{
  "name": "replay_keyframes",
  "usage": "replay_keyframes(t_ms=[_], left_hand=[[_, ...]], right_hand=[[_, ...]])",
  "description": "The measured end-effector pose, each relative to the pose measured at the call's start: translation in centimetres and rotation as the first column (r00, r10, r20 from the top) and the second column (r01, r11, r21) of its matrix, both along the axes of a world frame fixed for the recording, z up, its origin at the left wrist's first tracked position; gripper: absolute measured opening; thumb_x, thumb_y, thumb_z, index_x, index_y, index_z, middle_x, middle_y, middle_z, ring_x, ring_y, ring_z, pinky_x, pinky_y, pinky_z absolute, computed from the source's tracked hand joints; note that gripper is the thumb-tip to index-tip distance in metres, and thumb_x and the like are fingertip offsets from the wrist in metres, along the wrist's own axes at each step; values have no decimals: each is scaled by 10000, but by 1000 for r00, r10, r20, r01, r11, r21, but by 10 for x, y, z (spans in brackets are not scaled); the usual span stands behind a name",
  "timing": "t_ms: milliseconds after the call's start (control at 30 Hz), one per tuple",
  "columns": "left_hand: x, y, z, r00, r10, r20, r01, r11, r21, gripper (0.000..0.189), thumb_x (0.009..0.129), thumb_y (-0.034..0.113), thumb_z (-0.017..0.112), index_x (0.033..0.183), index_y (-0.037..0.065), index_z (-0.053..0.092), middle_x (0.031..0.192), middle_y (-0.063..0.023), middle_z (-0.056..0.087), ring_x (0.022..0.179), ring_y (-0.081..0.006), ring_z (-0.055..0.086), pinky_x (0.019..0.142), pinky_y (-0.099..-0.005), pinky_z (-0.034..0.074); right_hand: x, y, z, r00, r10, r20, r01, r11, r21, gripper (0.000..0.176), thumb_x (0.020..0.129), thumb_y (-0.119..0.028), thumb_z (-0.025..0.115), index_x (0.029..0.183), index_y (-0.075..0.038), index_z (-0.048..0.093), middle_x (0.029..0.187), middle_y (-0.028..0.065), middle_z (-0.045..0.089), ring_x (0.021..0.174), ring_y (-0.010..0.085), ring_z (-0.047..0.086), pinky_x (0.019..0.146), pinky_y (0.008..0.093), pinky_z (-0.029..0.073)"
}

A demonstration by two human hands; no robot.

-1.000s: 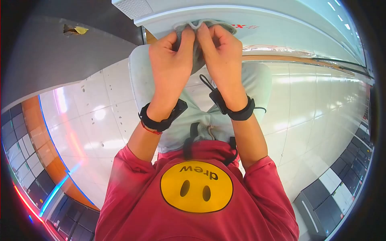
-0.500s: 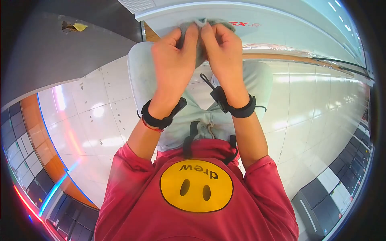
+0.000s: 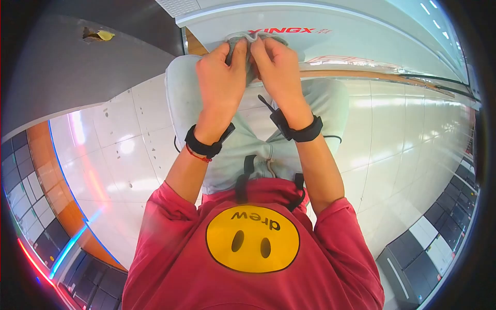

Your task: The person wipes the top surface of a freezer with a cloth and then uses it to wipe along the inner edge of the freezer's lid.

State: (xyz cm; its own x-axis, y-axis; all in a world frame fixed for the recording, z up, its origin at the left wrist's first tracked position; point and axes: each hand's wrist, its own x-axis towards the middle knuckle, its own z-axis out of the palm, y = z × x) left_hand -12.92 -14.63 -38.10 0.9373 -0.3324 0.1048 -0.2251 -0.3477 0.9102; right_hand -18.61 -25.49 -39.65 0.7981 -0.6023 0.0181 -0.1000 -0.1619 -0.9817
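Observation:
My left hand (image 3: 221, 82) and my right hand (image 3: 277, 72) are raised together in front of me, thumbs nearly touching. Both pinch a small grey cloth (image 3: 244, 39), bunched between the fingers; most of it is hidden behind my hands. The cloth is held against the edge of a white appliance (image 3: 330, 44) with red lettering. Each wrist wears a black strap, and a thin red cord sits on the left wrist.
Glossy white floor tiles (image 3: 113, 150) spread below me on both sides. A grey ledge (image 3: 57, 72) with a yellow scrap (image 3: 99, 35) runs at the upper left. My grey trousers and red shirt fill the middle and bottom.
Both hands have drawn slightly nearer to me with the cloth, uncovering more of the red lettering on the appliance. The grip on the cloth stays the same.

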Motion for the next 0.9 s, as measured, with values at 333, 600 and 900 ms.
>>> replay_keyframes(t_ms=[333,600,900], left_hand=[[15,19,33,993,70,90,-61,994,-95,477,993,274,707,666,-13,510,559,-32,377,574,-85,320,487,-327,282],[20,35,-45,998,25,59,-32,994,109,385,995,263,704,782,-48,624,573,-58,396,573,-105,338,506,-324,306],[17,31,44,997,48,66,-49,999,9,417,1032,313,674,816,-42,645,654,68,464,655,-64,352,557,-280,305]], right_hand=[[12,12,51,995,49,83,-40,993,-109,403,1025,-304,624,760,-5,673,602,96,633,510,208,580,532,334,453],[15,16,-33,989,124,-74,-130,989,-71,416,1029,-317,613,750,-25,716,589,86,647,511,201,622,530,327,469],[18,14,55,997,40,68,-32,993,-118,429,1009,-342,655,708,-43,725,546,70,625,464,173,594,496,314,457]])
